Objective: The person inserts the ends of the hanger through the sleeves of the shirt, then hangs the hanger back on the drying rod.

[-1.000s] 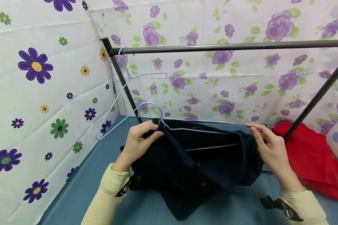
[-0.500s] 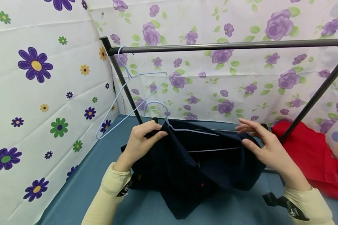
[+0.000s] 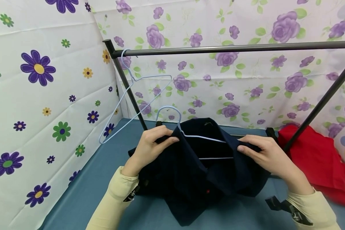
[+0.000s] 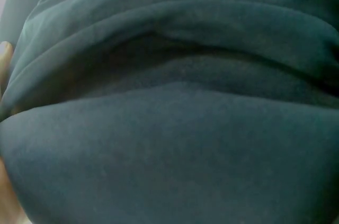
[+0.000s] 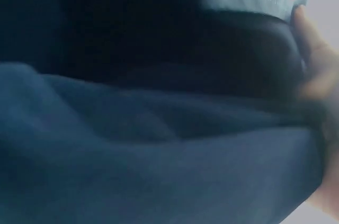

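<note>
A dark navy shirt (image 3: 187, 179) with a small red mark hangs bunched between my hands, its neck opening spread upward. Inside that opening sits a pale blue hanger (image 3: 204, 137), its hook sticking up out of the cloth beside my left fingers. My left hand (image 3: 149, 148) pinches the left edge of the opening between thumb and fingers. On the other side, my right hand (image 3: 268, 156) grips the right edge, thumb in front. Both wrist views are filled mostly by folds of the shirt, with a little of each hand at the side. The hanger's right end is hidden under the cloth.
A black rack (image 3: 218, 49) spans the back, with an unused pale blue hanger (image 3: 135, 116) hooked at its left end. Red cloth (image 3: 310, 159) lies at the right behind the rack's leg. Blue cloth (image 3: 97, 188) covers the table; flowered sheets (image 3: 69, 140) rise around it.
My right hand loosened from the shirt's right edge, then took hold of it again further left. My left hand and the hanger's hook shifted slightly right; the collar's back now stands higher.
</note>
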Demonstrator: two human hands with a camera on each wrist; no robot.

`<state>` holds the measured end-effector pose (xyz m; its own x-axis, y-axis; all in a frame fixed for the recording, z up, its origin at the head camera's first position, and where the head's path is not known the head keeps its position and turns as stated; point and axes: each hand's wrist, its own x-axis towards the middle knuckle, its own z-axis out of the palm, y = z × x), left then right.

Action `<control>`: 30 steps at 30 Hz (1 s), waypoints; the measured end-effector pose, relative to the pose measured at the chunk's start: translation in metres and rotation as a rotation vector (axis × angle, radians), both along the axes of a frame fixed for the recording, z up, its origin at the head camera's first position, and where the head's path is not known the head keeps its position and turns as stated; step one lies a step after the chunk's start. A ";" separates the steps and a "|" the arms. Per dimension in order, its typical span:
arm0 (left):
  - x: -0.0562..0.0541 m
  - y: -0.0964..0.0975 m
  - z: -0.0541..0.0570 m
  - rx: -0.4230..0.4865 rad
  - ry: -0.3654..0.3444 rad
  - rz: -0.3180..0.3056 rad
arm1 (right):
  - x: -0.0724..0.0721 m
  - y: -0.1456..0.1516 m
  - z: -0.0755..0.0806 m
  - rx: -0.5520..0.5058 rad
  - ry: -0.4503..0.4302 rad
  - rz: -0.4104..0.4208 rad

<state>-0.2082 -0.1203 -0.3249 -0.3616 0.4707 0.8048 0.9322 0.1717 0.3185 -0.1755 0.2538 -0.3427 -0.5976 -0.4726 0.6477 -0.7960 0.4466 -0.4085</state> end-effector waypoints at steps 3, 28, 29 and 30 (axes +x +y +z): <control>0.001 0.003 0.000 -0.033 0.012 -0.032 | 0.000 -0.006 0.004 -0.023 0.025 0.038; 0.010 0.021 0.002 -0.079 0.081 0.023 | 0.011 -0.024 0.002 -0.006 0.029 -0.021; 0.010 0.020 0.002 -0.075 0.078 0.027 | 0.013 -0.021 0.002 0.003 -0.004 -0.008; 0.010 0.018 0.002 -0.068 0.073 0.032 | 0.015 -0.017 0.002 0.014 -0.039 0.006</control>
